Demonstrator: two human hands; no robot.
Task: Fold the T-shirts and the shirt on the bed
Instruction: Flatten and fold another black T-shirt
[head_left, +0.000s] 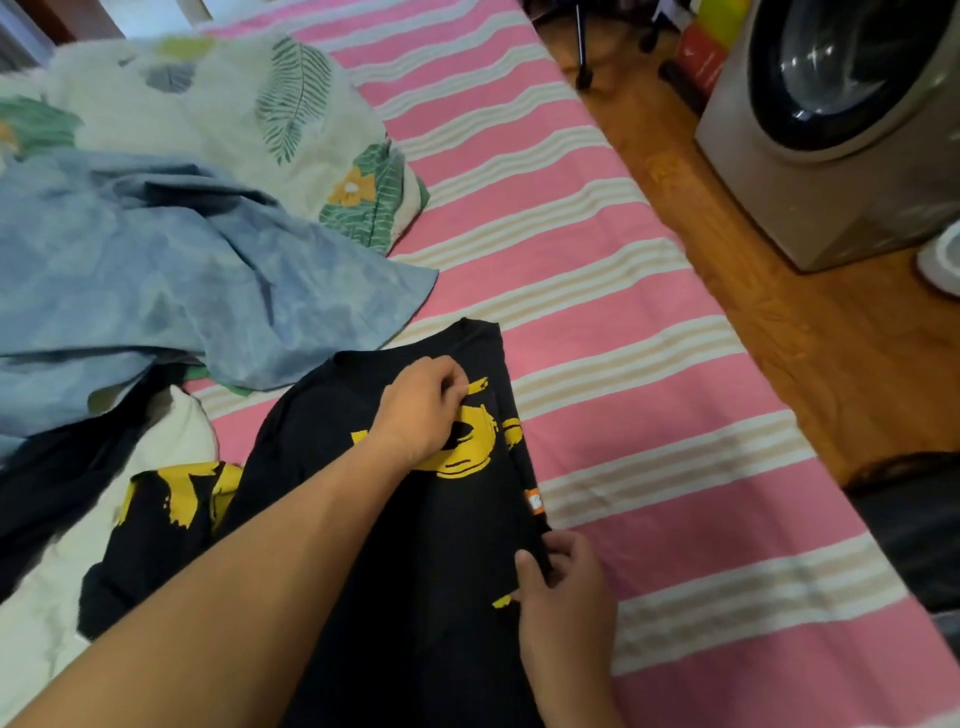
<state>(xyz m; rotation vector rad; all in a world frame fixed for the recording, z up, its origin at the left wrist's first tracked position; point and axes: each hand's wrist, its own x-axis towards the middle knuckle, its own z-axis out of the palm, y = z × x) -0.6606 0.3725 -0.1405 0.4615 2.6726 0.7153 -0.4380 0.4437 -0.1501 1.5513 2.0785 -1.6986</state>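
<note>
A black T-shirt (405, 571) with a yellow print lies on the pink striped bed (597, 312), partly folded, with one straight folded edge on its right side. My left hand (421, 410) rests on the shirt's upper part, fingers curled and pinching the cloth near the print. My right hand (561, 587) pinches the folded right edge lower down, thumb on top. A crumpled blue shirt (156, 270) lies to the left, further back. Another black garment with yellow print (171, 499) sticks out at the left, under the first.
A leaf-patterned pillow (249, 114) sits at the head of the bed. White cloth (62, 571) and a dark garment (62, 467) lie at the near left. Past the bed's right edge is a wooden floor (753, 249) with a washing machine (841, 119).
</note>
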